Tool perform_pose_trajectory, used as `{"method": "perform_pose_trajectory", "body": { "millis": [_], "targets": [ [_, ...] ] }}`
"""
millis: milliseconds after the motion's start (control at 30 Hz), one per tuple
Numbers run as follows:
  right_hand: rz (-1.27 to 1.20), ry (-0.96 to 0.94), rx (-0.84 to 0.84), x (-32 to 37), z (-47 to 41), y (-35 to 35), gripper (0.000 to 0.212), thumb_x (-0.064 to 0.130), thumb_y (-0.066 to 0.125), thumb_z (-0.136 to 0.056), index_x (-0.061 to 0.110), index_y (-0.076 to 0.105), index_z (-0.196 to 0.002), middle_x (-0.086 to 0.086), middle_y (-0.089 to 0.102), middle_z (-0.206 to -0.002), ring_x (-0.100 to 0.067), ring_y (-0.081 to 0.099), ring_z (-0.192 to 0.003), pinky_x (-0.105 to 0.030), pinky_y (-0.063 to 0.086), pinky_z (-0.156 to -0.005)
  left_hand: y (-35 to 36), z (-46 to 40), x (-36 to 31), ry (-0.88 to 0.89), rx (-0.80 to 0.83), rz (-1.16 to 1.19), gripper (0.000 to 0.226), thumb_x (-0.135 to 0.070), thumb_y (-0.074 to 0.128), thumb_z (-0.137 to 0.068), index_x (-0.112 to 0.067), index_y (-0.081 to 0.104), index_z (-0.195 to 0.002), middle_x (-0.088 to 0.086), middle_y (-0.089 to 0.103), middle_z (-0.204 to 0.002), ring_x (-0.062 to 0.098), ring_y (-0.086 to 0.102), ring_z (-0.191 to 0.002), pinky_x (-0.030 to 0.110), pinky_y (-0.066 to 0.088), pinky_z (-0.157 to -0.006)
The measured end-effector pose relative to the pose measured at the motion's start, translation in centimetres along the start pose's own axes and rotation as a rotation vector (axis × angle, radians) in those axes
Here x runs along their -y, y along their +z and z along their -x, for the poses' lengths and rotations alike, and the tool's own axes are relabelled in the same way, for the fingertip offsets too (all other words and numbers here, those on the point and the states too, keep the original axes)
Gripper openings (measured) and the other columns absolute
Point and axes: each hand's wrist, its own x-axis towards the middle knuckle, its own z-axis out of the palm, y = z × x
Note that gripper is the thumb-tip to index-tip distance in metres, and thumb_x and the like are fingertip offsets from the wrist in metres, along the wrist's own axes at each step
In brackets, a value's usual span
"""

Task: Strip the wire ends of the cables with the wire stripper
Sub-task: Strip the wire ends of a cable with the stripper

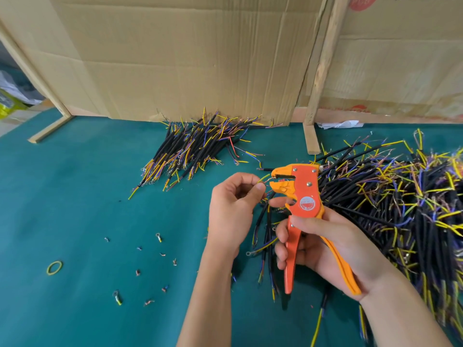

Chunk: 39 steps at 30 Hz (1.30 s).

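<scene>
You're holding the wire stripper (307, 211) mid-frame, just right of centre, above the desk (75, 196). Its long axis is running near upright, handles trailing toward 5 o'clock, head up top with the jaws facing 9 o'clock and standing apart. Your right hand (323, 244) is wrapping both handles, fingers (283, 249) curled round them, handles not squeezed together as far as I can tell.

Your left hand (231, 211) is sitting at 9 o'clock of the jaws, pinching a thin yellow-green wire end (263, 178) between thumb and fingertips and feeding it toward the open jaws; the tip is looking just at the mouth, can't tell if it's seated. The rest of that cable (260, 221) is hanging down between your hands.

Progress, judging by the layout: a smaller pile (198, 149) at 11 o'clock by the cardboard (188, 58) is probably the finished lot; the big heap (390, 196) at 3 o'clock is likely still waiting. So you're looking well short of halfway. Insulation scraps (150, 266) and cut ring terminals are lying scattered at 8 o'clock, a rubber band (54, 267) further out.
</scene>
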Motion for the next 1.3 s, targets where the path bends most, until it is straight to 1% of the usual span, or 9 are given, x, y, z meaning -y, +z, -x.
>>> {"method": "perform_pose_trajectory", "body": {
  "millis": [133, 400, 600, 667, 800, 933, 1033, 1167, 1300],
  "targets": [
    [-0.009, 0.019, -0.017, 0.2, 0.2, 0.2, 0.044, 0.019, 0.071, -0.088, 0.002, 0.062, -0.128, -0.02, 0.055, -0.08, -0.036, 0.057, -0.066, -0.049, 0.054, -0.065, -0.2, 0.0, 0.0, 0.019, 0.022, -0.027, 0.014, -0.004, 0.068, -0.091, -0.014, 0.068, -0.081, 0.002, 0.064, -0.073, 0.015, 0.051, -0.066, 0.022, 0.041, -0.062],
    [-0.009, 0.036, -0.028, 0.3, 0.3, 0.2, 0.043, 0.027, 0.071, -0.086, 0.002, 0.066, -0.121, -0.018, 0.052, -0.075, -0.034, 0.054, -0.06, -0.046, 0.052, -0.058, -0.4, 0.0, 0.1, 0.041, 0.051, -0.044, 0.012, -0.005, 0.072, -0.088, -0.013, 0.071, -0.08, -0.003, 0.067, -0.072, 0.014, 0.053, -0.068, 0.03, 0.045, -0.07],
    [-0.001, 0.041, -0.069, 0.3, 0.3, 0.3, 0.036, 0.027, 0.072, -0.088, 0.001, 0.068, -0.113, -0.014, 0.049, -0.068, -0.029, 0.049, -0.051, -0.04, 0.047, -0.052, -0.5, 0.1, 0.0, 0.04, 0.045, 0.0, 0.009, -0.005, 0.075, -0.086, -0.01, 0.073, -0.078, -0.001, 0.066, -0.07, 0.016, 0.051, -0.067, 0.032, 0.044, -0.068],
    [-0.008, 0.029, -0.093, 0.2, 0.2, 0.4, 0.033, 0.024, 0.07, -0.092, -0.001, 0.066, -0.113, -0.012, 0.045, -0.065, -0.026, 0.045, -0.048, -0.037, 0.044, -0.049, -0.5, 0.2, -0.1, 0.035, 0.043, 0.025, 0.011, -0.004, 0.074, -0.085, -0.01, 0.073, -0.077, 0.0, 0.064, -0.068, 0.015, 0.05, -0.064, 0.03, 0.042, -0.065],
    [-0.038, 0.015, -0.123, 0.1, 0.0, 0.9, 0.028, 0.026, 0.067, -0.091, 0.002, 0.07, -0.105, -0.01, 0.042, -0.061, -0.024, 0.041, -0.043, -0.033, 0.042, -0.045, -0.4, 0.2, -0.3, 0.031, 0.035, 0.076, 0.02, 0.0, 0.071, -0.086, -0.016, 0.073, -0.075, -0.006, 0.06, -0.063, 0.005, 0.045, -0.053, 0.015, 0.037, -0.054],
    [-0.058, 0.003, -0.158, -0.2, -0.5, 1.6, 0.033, 0.03, 0.071, -0.085, 0.004, 0.068, -0.105, -0.007, 0.039, -0.058, -0.019, 0.036, -0.037, -0.026, 0.038, -0.042, -0.5, 0.2, -0.3, 0.031, 0.019, 0.122, 0.026, 0.0, 0.07, -0.087, -0.022, 0.073, -0.075, -0.004, 0.058, -0.065, 0.008, 0.041, -0.053, 0.018, 0.034, -0.051],
    [-0.088, -0.07, -0.234, -0.6, -1.0, 1.9, 0.039, 0.032, 0.069, -0.084, 0.001, 0.062, -0.106, -0.002, 0.032, -0.054, -0.012, 0.029, -0.032, -0.018, 0.032, -0.036, -0.4, 0.1, -0.2, 0.008, 0.001, 0.131, 0.022, 0.002, 0.07, -0.087, -0.019, 0.072, -0.08, 0.004, 0.067, -0.073, 0.009, 0.044, -0.054, 0.018, 0.037, -0.052],
    [-0.148, -0.067, -0.195, -0.4, -0.6, 1.6, 0.03, 0.029, 0.068, -0.088, 0.004, 0.068, -0.105, -0.006, 0.04, -0.059, -0.017, 0.037, -0.038, -0.026, 0.037, -0.04, -0.4, -0.1, 0.2, -0.02, -0.048, 0.098, 0.013, -0.001, 0.069, -0.089, -0.013, 0.073, -0.089, 0.007, 0.074, -0.079, 0.008, 0.054, -0.059, 0.016, 0.043, -0.056],
    [-0.159, -0.071, -0.148, -0.1, -0.3, 1.4, 0.021, 0.018, 0.074, -0.082, 0.007, 0.07, -0.099, -0.013, 0.05, -0.068, -0.026, 0.048, -0.05, -0.037, 0.045, -0.048, -0.6, -0.3, 0.4, -0.016, -0.103, 0.118, 0.013, -0.003, 0.068, -0.091, -0.014, 0.074, -0.086, 0.009, 0.074, -0.08, 0.017, 0.048, -0.063, 0.022, 0.044, -0.059]
  ]
}}
